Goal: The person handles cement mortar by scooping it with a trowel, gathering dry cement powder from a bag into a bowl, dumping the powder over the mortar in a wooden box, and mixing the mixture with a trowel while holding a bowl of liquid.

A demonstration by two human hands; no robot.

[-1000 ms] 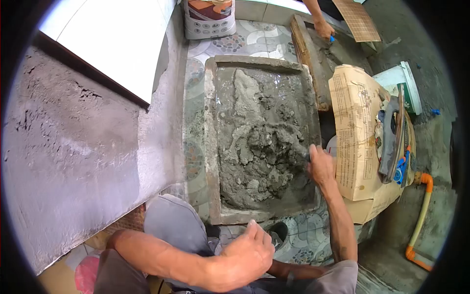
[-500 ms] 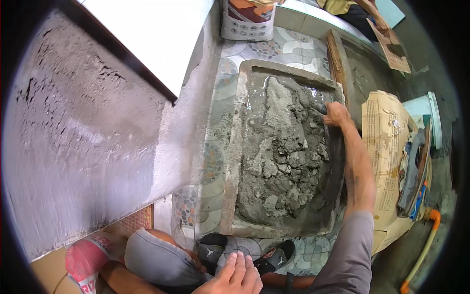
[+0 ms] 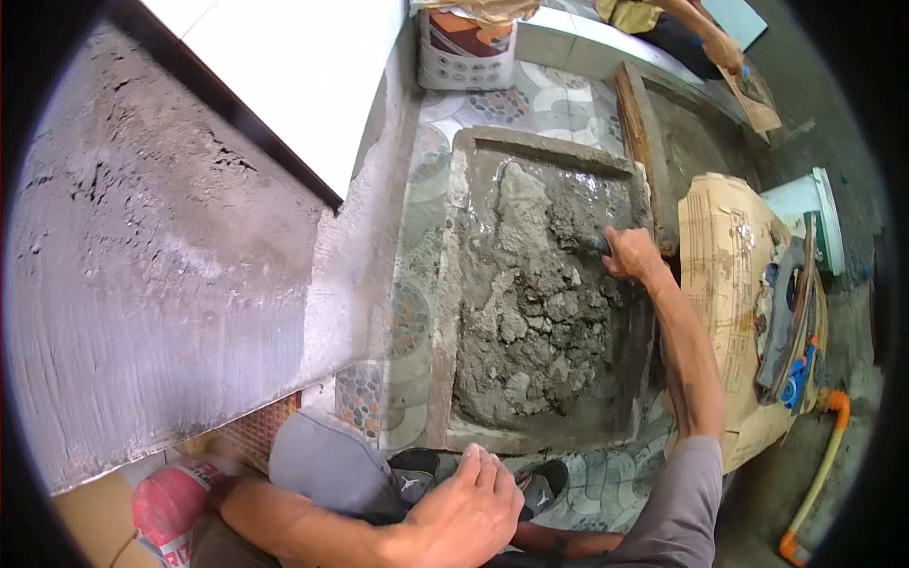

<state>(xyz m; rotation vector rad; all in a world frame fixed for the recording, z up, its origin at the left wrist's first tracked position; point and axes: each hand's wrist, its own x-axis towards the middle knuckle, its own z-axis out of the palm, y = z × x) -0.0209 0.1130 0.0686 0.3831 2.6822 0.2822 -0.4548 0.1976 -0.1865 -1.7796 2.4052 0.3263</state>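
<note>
Wet grey mortar, lumpy in the middle and watery near the far edge, lies in a shallow wooden-framed tray. My right hand is wrapped round the dark handle of a tool at the tray's right side. The tool's blade is sunk in or hidden by the mortar. My left hand is held over my lap near the tray's front edge, its fingers close together and slightly bent. It touches nothing that I can see.
A cardboard-like paper sheet lies right of the tray, with a float on it. Beyond are a white bucket, a printed bag and a second tray. A co-worker's hand is at the top right.
Since a second ago, my right hand has moved with the tool toward the tray's far part, then slightly back. The mortar is spread differently. The view has shifted, showing more of the co-worker.
</note>
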